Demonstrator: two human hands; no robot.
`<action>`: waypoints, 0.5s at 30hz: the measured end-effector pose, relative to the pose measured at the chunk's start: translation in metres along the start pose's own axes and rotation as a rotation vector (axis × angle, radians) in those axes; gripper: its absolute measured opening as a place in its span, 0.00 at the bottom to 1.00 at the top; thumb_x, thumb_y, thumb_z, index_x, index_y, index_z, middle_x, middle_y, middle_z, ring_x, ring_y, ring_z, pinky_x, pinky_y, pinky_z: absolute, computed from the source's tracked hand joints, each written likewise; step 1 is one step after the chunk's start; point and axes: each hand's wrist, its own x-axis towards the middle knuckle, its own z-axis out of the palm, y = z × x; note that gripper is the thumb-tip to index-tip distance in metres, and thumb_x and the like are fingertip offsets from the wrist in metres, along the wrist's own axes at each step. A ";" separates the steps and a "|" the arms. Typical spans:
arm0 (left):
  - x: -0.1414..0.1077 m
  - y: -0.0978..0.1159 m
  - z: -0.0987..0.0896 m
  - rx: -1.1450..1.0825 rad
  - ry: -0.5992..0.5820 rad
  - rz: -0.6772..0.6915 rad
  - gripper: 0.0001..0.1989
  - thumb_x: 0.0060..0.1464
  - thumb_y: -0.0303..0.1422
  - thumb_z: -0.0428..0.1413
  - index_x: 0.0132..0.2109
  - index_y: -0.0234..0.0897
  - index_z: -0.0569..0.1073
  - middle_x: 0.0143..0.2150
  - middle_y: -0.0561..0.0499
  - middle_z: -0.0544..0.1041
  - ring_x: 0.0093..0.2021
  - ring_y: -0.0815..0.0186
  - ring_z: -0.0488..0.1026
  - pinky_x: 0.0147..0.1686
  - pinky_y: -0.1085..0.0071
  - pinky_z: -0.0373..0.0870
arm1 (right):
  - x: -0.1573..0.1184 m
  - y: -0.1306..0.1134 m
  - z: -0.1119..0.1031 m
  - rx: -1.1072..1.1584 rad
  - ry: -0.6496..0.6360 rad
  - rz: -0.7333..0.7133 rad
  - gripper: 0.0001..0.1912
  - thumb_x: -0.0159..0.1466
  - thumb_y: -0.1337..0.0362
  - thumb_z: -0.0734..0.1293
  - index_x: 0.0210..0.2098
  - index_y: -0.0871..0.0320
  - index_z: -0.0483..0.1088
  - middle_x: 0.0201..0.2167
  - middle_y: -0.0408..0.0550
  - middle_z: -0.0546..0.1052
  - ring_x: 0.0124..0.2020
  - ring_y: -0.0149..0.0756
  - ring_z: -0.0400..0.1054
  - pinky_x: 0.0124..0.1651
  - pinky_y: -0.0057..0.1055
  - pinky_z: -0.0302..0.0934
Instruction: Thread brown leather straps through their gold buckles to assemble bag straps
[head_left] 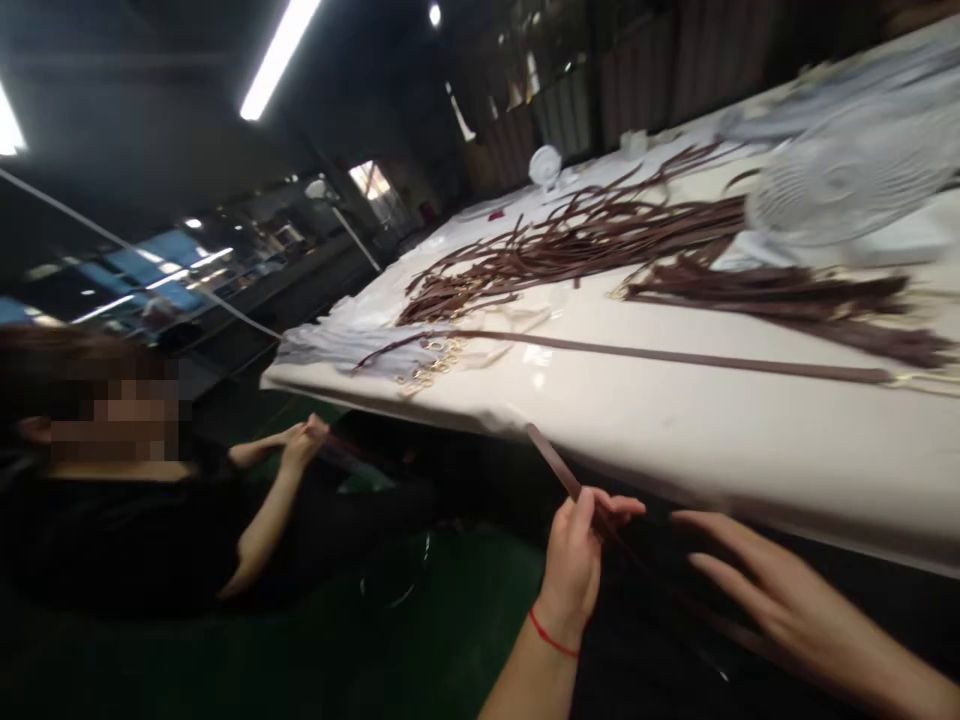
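Observation:
A narrow brown strap (553,460) is pinched in my left hand (574,560), which has a red cord on the wrist. One end of it sticks up toward the table edge; the other runs down to the right into shadow. My right hand (787,595) is off to the right, fingers apart, close to the dark lower part of the strap. Whether it touches the strap I cannot tell. Both hands are in front of the white-covered table (675,425). A long brown strap (667,356) with a gold-coloured end lies across the table.
Piles of brown straps (570,245) and a strap bundle (780,300) lie farther back. Gold-coloured clasps (431,368) sit near the left corner by grey wrapping (322,345). A large fan (847,180) and a small fan (545,166) stand on the table. Another person (127,540) is at left.

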 end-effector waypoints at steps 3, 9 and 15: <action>-0.005 -0.007 0.023 0.195 -0.066 0.017 0.17 0.60 0.44 0.52 0.34 0.36 0.76 0.46 0.39 0.77 0.56 0.54 0.69 0.58 0.63 0.61 | 0.003 -0.009 0.006 0.056 0.044 0.021 0.23 0.60 0.43 0.64 0.44 0.53 0.69 0.32 0.50 0.74 0.34 0.42 0.69 0.36 0.36 0.66; 0.023 0.022 0.013 0.258 -0.060 0.041 0.19 0.58 0.48 0.53 0.35 0.37 0.78 0.40 0.41 0.78 0.47 0.52 0.73 0.53 0.60 0.65 | 0.005 -0.014 0.006 0.172 -0.141 0.148 0.28 0.62 0.37 0.57 0.30 0.57 0.65 0.14 0.38 0.60 0.14 0.27 0.50 0.18 0.24 0.42; 0.045 0.020 0.049 0.397 -0.274 -0.011 0.23 0.60 0.49 0.49 0.39 0.34 0.78 0.39 0.39 0.78 0.42 0.56 0.75 0.45 0.65 0.69 | 0.009 -0.027 -0.021 0.248 -0.086 0.046 0.25 0.63 0.41 0.60 0.35 0.59 0.66 0.22 0.44 0.70 0.18 0.28 0.60 0.22 0.24 0.51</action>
